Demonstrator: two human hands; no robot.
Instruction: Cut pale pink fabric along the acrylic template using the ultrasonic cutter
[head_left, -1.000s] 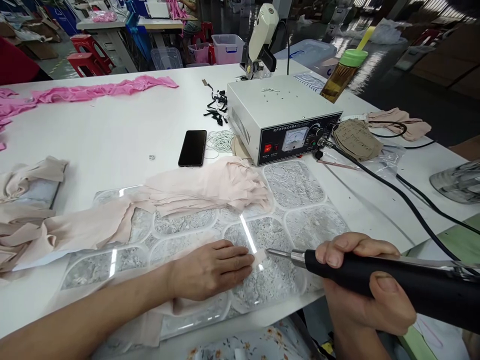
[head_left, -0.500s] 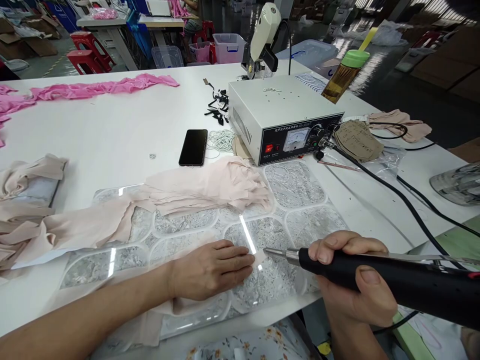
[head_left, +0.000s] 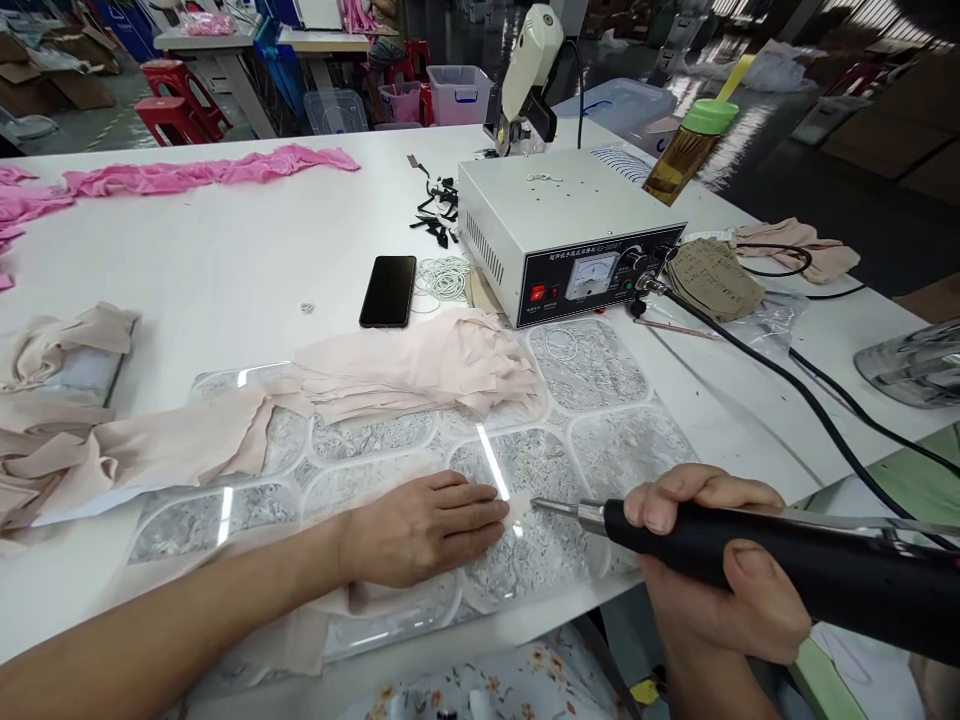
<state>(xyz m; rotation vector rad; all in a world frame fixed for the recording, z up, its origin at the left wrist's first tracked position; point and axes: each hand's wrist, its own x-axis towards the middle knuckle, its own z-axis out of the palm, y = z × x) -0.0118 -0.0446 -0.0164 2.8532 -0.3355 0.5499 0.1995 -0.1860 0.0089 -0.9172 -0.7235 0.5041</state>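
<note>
My left hand [head_left: 424, 528] lies flat with fingers stretched out, pressing a thin beige fabric strip [head_left: 294, 640] onto a grey marble-patterned mat [head_left: 540, 575]. A pale end of the strip shows just past the fingertips. My right hand [head_left: 720, 560] is wrapped round a black ultrasonic hand tool [head_left: 840, 570], a thick handle with a pointed metal tip. That tip is at the strip's end, just right of my left fingertips; whether it touches cannot be made out. Behind my left hand, a pile of beige fabric pieces [head_left: 420, 370] rests on the mat.
A grey control box [head_left: 570, 210] with dials stands at the back; a black cable [head_left: 787, 375] runs from it to the right. Nearby are a phone [head_left: 388, 291], white cord [head_left: 444, 280], a tilted green-lidded bottle [head_left: 686, 155] and a glass jar [head_left: 911, 365]. Pink fabric [head_left: 210, 172] lies far left.
The right hand and tool shifted slightly left, then back right by a small amount. The left hand stays in place on the strip.
</note>
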